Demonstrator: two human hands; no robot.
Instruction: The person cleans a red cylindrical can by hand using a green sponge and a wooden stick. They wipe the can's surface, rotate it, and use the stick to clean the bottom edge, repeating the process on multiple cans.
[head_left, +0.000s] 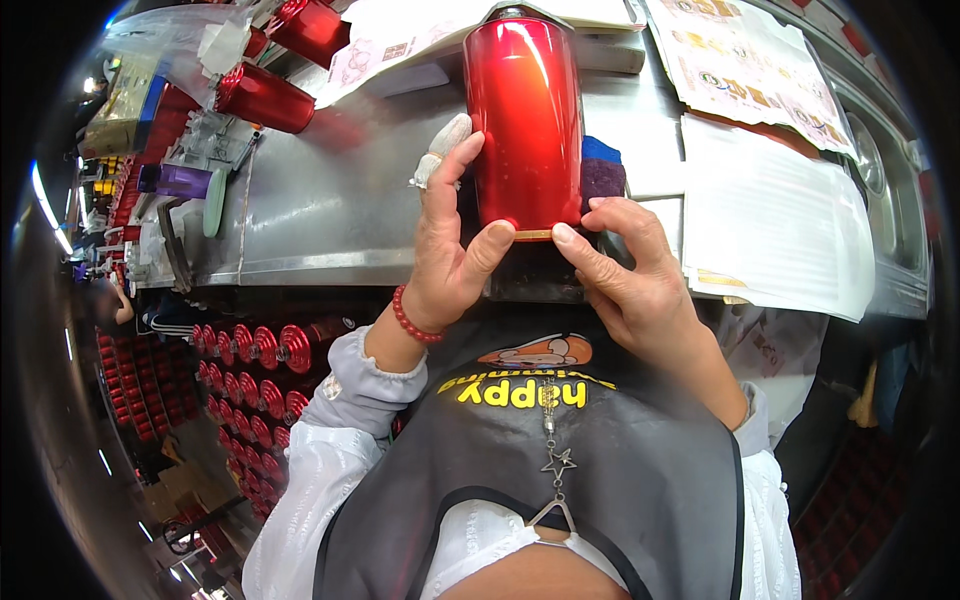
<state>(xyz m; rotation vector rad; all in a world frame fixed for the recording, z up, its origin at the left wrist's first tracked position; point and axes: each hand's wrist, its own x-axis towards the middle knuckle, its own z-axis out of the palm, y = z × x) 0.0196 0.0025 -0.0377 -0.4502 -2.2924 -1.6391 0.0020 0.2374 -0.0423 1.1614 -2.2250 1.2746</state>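
A glossy red tapered vessel (523,120) lies lengthwise in front of me, its narrower end toward my body. Along its near rim runs a thin gold-coloured strip (534,236). My left hand (447,235) cups the vessel's left side, thumb tip on the near edge at the strip's left end; white coverings (442,150) wrap some of its fingertips. On the other side, my right hand (632,270) presses a fingertip near the strip's right end, with another finger bent against the vessel's right side. What supports the vessel underneath is hidden.
A blue and purple cloth (603,170) sits right of the vessel. White sheets (780,215) and printed sheets (750,70) cover the metal bench (320,220) at right. More red vessels (265,97), a purple object (175,181) and tools lie left. Racked red parts (255,347) stand below.
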